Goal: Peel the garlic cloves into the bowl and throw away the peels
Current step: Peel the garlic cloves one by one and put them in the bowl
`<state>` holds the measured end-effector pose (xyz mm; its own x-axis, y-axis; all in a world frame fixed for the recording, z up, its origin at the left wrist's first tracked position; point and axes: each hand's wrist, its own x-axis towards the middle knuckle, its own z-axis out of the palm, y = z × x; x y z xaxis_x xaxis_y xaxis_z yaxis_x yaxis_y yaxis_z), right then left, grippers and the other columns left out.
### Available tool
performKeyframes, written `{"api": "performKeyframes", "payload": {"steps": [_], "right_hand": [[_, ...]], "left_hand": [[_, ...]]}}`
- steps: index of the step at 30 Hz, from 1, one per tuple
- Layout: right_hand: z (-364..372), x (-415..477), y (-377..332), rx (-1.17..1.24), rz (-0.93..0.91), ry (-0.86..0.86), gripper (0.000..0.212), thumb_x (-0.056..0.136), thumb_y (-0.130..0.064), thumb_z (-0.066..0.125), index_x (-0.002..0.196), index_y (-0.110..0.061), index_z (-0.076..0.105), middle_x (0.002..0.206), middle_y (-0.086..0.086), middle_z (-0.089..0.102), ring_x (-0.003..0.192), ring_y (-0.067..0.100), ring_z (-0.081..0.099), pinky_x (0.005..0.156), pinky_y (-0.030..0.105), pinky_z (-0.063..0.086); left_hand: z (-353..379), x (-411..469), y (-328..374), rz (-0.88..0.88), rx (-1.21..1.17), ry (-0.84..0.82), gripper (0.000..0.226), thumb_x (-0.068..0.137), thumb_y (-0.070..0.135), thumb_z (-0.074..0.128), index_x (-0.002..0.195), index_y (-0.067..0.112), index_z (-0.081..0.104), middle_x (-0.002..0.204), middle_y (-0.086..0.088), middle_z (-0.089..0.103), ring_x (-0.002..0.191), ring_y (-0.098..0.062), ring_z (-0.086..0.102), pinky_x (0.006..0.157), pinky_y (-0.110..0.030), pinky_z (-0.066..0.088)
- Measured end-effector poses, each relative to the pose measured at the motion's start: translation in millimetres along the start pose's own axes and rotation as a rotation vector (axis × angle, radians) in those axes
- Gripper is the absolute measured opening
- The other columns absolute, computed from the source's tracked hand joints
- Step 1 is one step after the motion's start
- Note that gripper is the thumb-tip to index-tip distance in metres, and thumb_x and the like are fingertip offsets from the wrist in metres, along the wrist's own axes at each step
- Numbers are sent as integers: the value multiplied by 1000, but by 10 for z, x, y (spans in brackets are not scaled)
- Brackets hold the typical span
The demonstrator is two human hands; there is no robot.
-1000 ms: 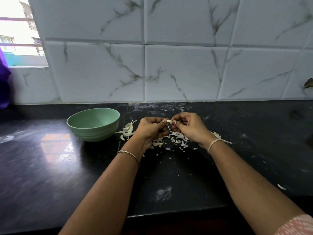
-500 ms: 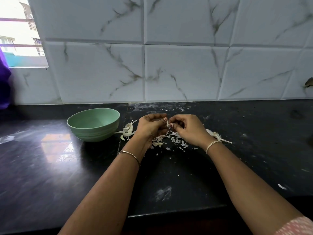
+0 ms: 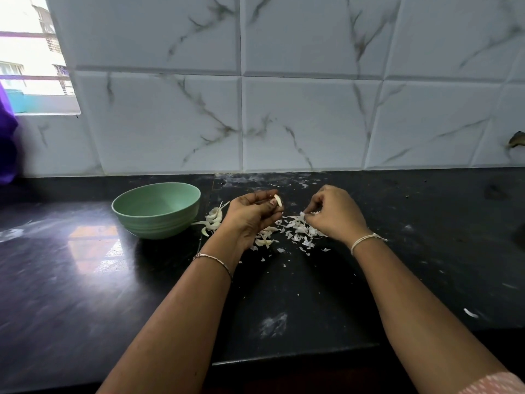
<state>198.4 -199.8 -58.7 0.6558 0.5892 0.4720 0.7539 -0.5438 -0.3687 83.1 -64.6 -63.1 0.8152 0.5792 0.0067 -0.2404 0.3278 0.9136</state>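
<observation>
Right of the bowl (image 3: 159, 223), the left hand (image 3: 250, 216) pinches a garlic clove (image 3: 278, 200) in curled fingers (image 3: 265, 194). Farther right, the right hand (image 3: 336, 216) pinches a peel (image 3: 302, 216). The clove looks light and slippery, so hold its sides.

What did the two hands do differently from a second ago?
The hands pulled apart. The left hand kept the garlic clove pinched. The right hand let go and moved right and down to the peels; whether it pinches one is unclear. The green bowl and the peels stayed put.
</observation>
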Motion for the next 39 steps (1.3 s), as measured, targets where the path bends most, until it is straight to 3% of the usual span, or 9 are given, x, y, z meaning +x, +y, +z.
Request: {"api": "performKeyframes", "payload": {"steps": [2,4,7,10,19,24,28,31,39], "right_hand": [[1,1,16,-5,0,12,22,73,-17,78,63,-21,59,77,-9,54,72,9,52,61,23,38],[3,12,17,94,-28,3,23,75,-11,78,70,-20,57,74,-10,58,68,6,54,62,21,42],[10,10,-72,536,34,-58,13,87,-3,67,94,-15,66,85,-4,68,75,9,64,70,21,54],[25,-20,-184,952,221,-152,5,92,-8,64,90,-8,68,79,8,68,64,13,61,60,21,56],[26,-14,-239,1281,436,-258,5,88,2,65,83,1,66,72,12,68,61,15,64,56,18,56],[0,-9,-212,1365,472,-291,4,87,4,64,86,5,68,72,12,70,61,14,67,56,17,56],[-23,-15,-210,1408,470,-322,8,87,4,63,92,10,67,72,12,71,61,14,69,55,16,55],[-43,-25,-212,1429,482,-342,8,88,4,61,91,9,67,72,12,71,61,15,69,55,16,55],[-32,-20,-216,1246,425,-241,8,87,0,62,89,5,69,75,14,70,59,15,66,56,19,56]], "left_hand": [[5,-1,0,-13,5,-9,17,89,-10,58,98,0,67,81,-13,70,71,-18,69,73,-30,60],[6,0,-4,-17,6,-16,17,88,-11,58,97,0,68,83,-13,70,72,-18,69,74,-30,60],[12,11,-17,14,36,-15,16,88,-11,58,95,1,67,83,-13,68,69,-17,68,71,-28,60],[37,13,-48,109,148,-28,13,88,-9,61,92,2,67,79,-12,67,61,-12,68,67,-25,58],[43,49,-105,300,412,-39,13,87,-3,66,88,10,67,83,-7,66,71,-19,64,67,-29,59],[50,56,-115,317,412,-46,13,88,-1,66,89,12,67,85,-6,66,71,-18,65,68,-30,60],[32,72,-116,303,388,-46,12,88,1,67,90,12,67,89,-9,67,75,-23,66,73,-38,60],[29,67,-117,292,372,-62,10,89,1,66,93,11,66,90,-9,67,74,-22,67,70,-34,60],[10,88,-122,316,508,-20,11,89,5,67,86,16,66,91,-10,66,70,-20,63,65,-34,60]]}}
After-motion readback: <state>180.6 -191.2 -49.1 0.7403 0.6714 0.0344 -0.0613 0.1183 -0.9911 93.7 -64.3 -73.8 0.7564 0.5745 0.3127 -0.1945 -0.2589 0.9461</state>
